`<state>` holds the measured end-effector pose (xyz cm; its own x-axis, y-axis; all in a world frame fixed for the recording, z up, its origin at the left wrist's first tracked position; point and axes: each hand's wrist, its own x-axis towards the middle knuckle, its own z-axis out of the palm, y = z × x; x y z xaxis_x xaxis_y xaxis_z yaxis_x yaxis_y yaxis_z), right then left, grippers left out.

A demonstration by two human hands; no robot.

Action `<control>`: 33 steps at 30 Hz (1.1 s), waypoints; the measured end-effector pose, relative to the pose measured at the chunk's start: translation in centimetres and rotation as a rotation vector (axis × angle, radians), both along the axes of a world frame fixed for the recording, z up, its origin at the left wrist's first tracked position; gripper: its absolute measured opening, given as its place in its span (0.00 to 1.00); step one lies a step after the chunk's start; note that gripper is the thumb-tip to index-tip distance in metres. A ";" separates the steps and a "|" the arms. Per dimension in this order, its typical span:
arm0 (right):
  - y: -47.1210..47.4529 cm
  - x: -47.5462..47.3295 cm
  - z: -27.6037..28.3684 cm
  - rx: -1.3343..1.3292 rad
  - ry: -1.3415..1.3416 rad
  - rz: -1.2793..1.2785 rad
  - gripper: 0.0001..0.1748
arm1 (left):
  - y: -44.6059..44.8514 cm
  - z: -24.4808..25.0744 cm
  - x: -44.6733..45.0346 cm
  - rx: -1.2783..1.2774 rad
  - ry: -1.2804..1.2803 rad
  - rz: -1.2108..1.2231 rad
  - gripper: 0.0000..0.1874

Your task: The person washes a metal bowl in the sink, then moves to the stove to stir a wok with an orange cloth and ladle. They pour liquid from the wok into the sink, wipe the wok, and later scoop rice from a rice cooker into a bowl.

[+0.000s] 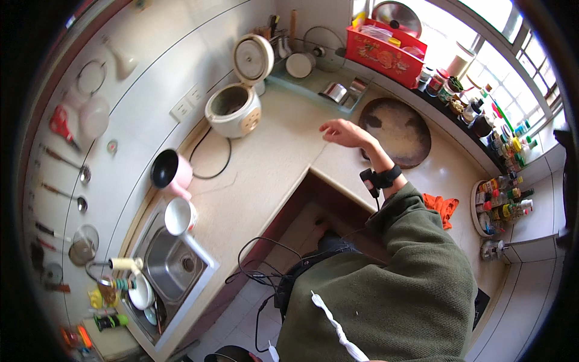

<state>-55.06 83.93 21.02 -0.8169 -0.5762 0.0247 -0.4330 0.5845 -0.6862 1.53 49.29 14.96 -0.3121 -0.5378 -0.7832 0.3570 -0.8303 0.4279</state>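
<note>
My right hand hovers over or near the beige countertop, left of a round dark-rimmed board or lid. Its fingers are loosely bent, with nothing visible between them. At the bottom edge, a small part of my left hand shows at the side of a dark pan; most of both is cut off. A white rice cooker stands with its lid raised. Nearer the sink are a pink pot with a black inside and a white enamel mug or pot.
A steel sink lies at left, with a white bowl beside it. A glass shelf or tray, a red flowered box, window-sill jars and a bottle rack line the back and right. An orange cloth lies by my right sleeve.
</note>
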 end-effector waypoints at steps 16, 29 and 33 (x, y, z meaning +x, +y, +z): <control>5.1 -29.3 1.2 -0.486 -0.137 -0.225 0.16 | 6.4 8.7 -17.3 0.032 -0.044 0.379 0.10; -2.1 -29.1 -2.3 -0.281 -0.222 0.156 0.21 | 12.5 10.1 -14.9 -0.235 0.279 0.478 0.28; -2.5 -28.5 -4.5 -0.285 -0.372 0.233 0.18 | 12.4 9.2 -13.9 -0.297 0.199 0.568 0.27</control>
<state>-83.55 81.44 16.49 -0.6509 -0.7568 -0.0603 -0.2265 0.2694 -0.9360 -12.41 61.67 24.18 -0.0399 -0.8449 -0.5335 0.7994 -0.3473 0.4902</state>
